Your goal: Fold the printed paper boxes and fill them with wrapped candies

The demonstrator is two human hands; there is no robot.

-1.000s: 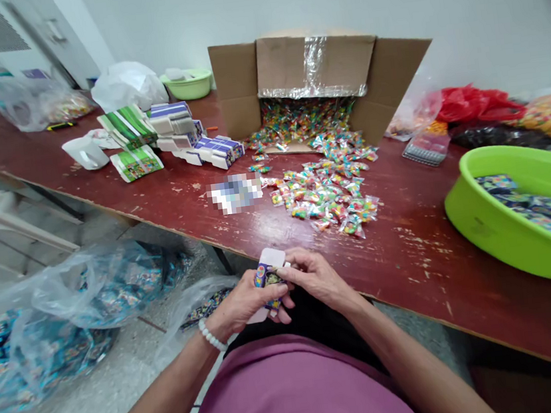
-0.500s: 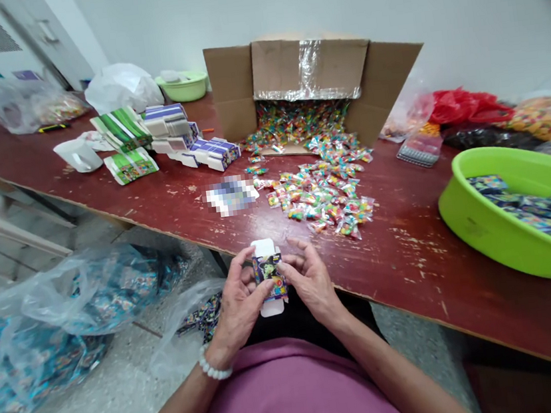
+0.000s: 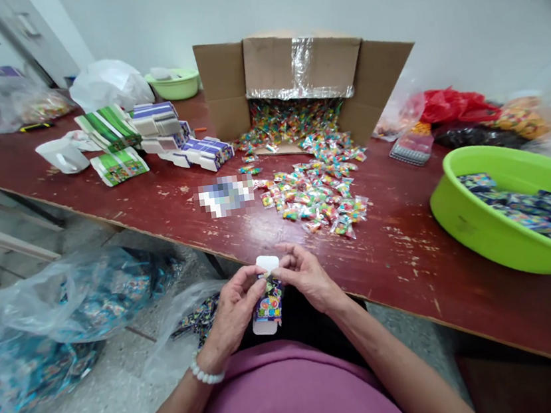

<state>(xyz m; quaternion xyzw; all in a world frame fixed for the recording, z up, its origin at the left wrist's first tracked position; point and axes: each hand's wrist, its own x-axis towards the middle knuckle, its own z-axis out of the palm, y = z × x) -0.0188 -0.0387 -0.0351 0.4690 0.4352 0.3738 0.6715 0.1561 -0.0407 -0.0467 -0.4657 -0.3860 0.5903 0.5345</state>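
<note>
Just off the table's near edge, a small printed candy box (image 3: 269,299) with white end flaps is held upright between both hands. My left hand (image 3: 237,303) grips its left side, thumb on the front and fingers behind. My right hand (image 3: 307,276) pinches the upper right of the box near the top flap. Both end flaps stick out, unfolded. On the table beyond lie many wrapped candies (image 3: 321,191), spilling from an open cardboard box (image 3: 303,62).
Flattened purple boxes (image 3: 206,153) and green boxes (image 3: 120,166) are stacked at left beside a white mug (image 3: 62,156). A green basin (image 3: 505,238) with filled packs stands at right. Plastic bags of blue packs (image 3: 109,287) lie below the table's left edge.
The candy box has tilted and dropped slightly toward me, showing more of its lower front. Both hands have shifted toward its top end. The view has turned slightly.
</note>
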